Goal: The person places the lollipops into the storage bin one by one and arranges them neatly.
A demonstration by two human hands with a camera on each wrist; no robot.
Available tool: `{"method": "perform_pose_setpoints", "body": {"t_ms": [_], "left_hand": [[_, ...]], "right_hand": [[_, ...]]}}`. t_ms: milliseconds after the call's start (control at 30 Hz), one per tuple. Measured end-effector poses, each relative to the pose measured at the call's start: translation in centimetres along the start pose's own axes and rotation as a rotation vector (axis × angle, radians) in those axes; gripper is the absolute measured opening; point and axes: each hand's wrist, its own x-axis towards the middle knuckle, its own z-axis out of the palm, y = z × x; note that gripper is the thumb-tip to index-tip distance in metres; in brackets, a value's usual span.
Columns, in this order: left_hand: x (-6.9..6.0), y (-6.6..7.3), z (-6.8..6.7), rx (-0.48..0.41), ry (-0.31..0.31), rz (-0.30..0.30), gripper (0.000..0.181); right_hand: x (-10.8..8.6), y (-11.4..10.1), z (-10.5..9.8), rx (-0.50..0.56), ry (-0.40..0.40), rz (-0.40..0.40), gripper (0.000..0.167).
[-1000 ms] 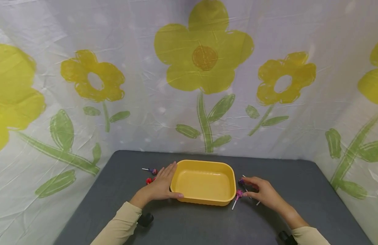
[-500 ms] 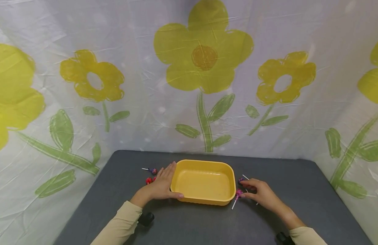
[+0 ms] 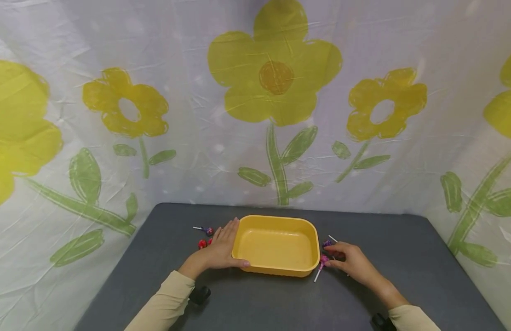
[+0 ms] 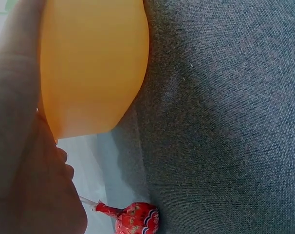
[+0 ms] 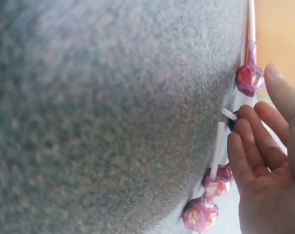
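An empty yellow tray (image 3: 276,268) sits on the dark table. My left hand (image 3: 218,248) lies along its left side, fingers straight, with the thumb at the front rim; in the left wrist view the hand (image 4: 30,161) rests against the tray wall (image 4: 94,63). To the tray's right, my right hand (image 3: 356,264) is among lollipops, its fingers loosely bent. A pink lollipop (image 3: 323,259) lies by the thumb and a purple one (image 3: 327,243) by the fingertips. The right wrist view shows the palm (image 5: 269,195) holding nothing, near a pink lollipop (image 5: 250,80).
Left of the tray lie a purple-blue lollipop (image 3: 208,231) and red ones (image 3: 203,244), partly behind my left hand. More pink lollipops (image 5: 201,214) lie below the right fingers in the right wrist view. A flowered cloth (image 3: 189,174) hangs behind the table (image 3: 255,303).
My right hand has shifted slightly left, and more of the purple lollipop now shows beside its fingertips. My left hand stays against the tray.
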Motion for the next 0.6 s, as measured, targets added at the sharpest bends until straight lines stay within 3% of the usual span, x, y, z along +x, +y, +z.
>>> {"method": "perform_pose_setpoints", "body": {"t_ms": [600], "left_hand": [[0.08, 0.17, -0.06, -0.013, -0.012, 0.001, 0.131]], "right_hand": [[0.1, 0.45, 0.76, -0.099, 0.013, -0.009, 0.028]]}}
